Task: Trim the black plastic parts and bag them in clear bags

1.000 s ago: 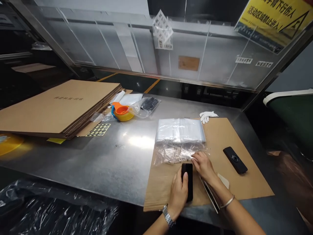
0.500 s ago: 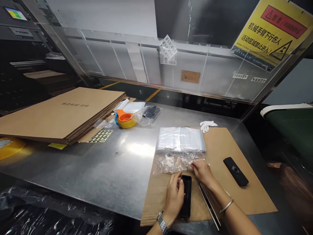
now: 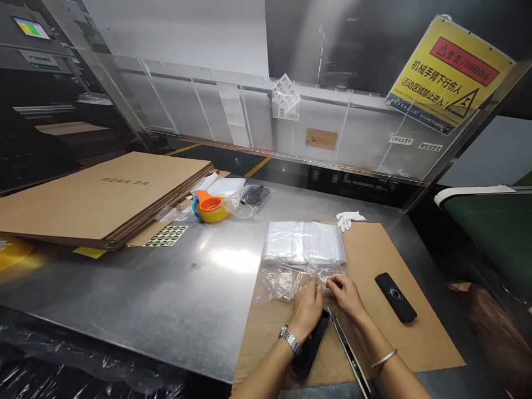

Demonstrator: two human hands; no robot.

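Observation:
My left hand (image 3: 306, 306) reaches over a black phone case (image 3: 311, 349) lying on the cardboard. Its fingers are curled closed at the edge of small clear plastic bags (image 3: 276, 284); what they grip is hidden. Just to the right, my right hand (image 3: 346, 295) has thumb and forefinger pinched at the edge of the same clear plastic. A long, narrow, pointed metal tool (image 3: 348, 350), which looks like tweezers, lies between my forearms. Farther right rests another black phone case (image 3: 395, 297), a ring on its back. Behind the small bags sits a stack of larger clear bags (image 3: 303, 243).
A cardboard sheet (image 3: 424, 346) covers the right of the metal table (image 3: 208, 310). A white glove (image 3: 349, 218) lies behind it. Flattened cartons (image 3: 108, 194) are stacked at left, near tape rolls (image 3: 210, 208) and a sticker sheet (image 3: 166, 236). A clear panel (image 3: 249, 111) hangs across the back.
My left hand has let go of the black phone case and moved up to the small plastic bags. The case now lies tilted under my wrist. My right hand stays at the bags.

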